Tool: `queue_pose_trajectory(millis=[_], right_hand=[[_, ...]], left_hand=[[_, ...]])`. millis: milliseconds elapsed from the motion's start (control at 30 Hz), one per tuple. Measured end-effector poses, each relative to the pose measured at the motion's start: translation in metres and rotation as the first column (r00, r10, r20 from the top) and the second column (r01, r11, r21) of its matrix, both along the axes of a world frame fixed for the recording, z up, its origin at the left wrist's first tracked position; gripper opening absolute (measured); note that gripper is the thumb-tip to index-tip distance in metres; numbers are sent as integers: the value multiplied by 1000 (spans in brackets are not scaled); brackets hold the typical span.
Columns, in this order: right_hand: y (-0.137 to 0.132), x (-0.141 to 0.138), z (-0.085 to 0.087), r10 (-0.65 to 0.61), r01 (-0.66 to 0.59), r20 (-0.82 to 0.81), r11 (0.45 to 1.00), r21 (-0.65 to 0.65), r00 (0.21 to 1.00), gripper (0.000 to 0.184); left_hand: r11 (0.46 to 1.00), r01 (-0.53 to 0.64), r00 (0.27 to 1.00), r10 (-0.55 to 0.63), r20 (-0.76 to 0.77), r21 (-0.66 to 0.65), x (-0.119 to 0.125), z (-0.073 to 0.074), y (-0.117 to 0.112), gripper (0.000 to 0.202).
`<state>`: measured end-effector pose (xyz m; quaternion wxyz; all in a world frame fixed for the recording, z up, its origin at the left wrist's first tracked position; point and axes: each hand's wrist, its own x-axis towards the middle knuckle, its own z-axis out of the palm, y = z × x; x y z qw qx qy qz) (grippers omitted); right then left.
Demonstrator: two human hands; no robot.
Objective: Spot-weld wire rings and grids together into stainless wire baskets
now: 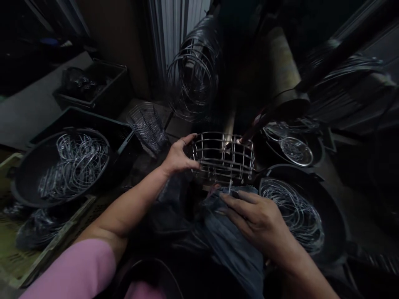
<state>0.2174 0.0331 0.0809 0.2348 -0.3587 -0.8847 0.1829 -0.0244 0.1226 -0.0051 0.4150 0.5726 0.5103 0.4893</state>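
My left hand [181,157] is closed on the left side of a wire basket [203,155], thumb and fingers at its rim. The basket is made of bent metal rods in an open grid and sits tilted in front of me, against the tip of a dark bar [246,136]. Just below the basket's near right side is my right hand [254,211], its fingers pressed together over blue denim cloth [230,232]. A thin light sliver shows by its fingertips; whether the hand pinches it is unclear.
On the left stands a black pan [23,182] of bent wire pieces above a yellow crate [28,270]. A second pan [335,224] at right holds wire rings. Behind it lies a metal bowl [296,151]. Wire coils [193,79] hang at the back, near a thick cylinder [283,62].
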Motion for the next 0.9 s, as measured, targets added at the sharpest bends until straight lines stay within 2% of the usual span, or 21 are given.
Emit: queue_pose_trajectory(millis=[67,133,200,300,400,433,500,567,633,667,733,767,833,900], right_hand=[[4,-8,10,21,-32,-67,986,-163,998,21],[12,-15,13,3,-43,-109,931,-363,994,18],[20,-18,15,-16,-42,-105,850,-526,994,13],[23,-14,23,2,-66,-91,705,-707,996,10],[16,0,37,95,-181,-154,538,-823,983,8],[14,5,39,104,-205,-177,511,-835,979,8],[16,12,38,49,-167,-166,533,-829,985,8],[23,14,29,-41,-50,-93,594,-803,995,10],[32,12,16,-75,35,-23,681,-731,997,10],[35,11,10,-68,57,9,750,-660,998,11],[36,7,1,-40,80,104,904,-421,994,20],[34,5,-2,-33,79,167,958,-276,985,25],[27,3,-7,-53,56,275,998,-5,960,32],[21,2,-12,-87,33,287,982,186,954,31]], left_hand=[[999,8,998,-4,-64,52,2,14,-23,99],[993,47,984,-28,-174,107,6,26,-43,94],[984,89,950,-37,-310,157,12,34,-57,92],[976,110,901,-18,-433,189,19,37,-66,92],[975,121,881,-20,-472,185,22,32,-65,92],[976,124,878,-23,-478,181,22,31,-63,92],[975,130,873,-27,-486,178,24,28,-60,93],[973,136,871,-28,-490,185,28,26,-58,94],[968,144,874,-27,-485,207,33,25,-57,93],[965,144,876,-22,-482,218,35,24,-57,92],[963,137,877,-9,-480,232,39,24,-56,91],[964,127,879,0,-476,235,39,24,-55,91],[966,101,889,19,-458,238,40,24,-54,91],[965,78,906,36,-422,250,40,23,-54,90]])
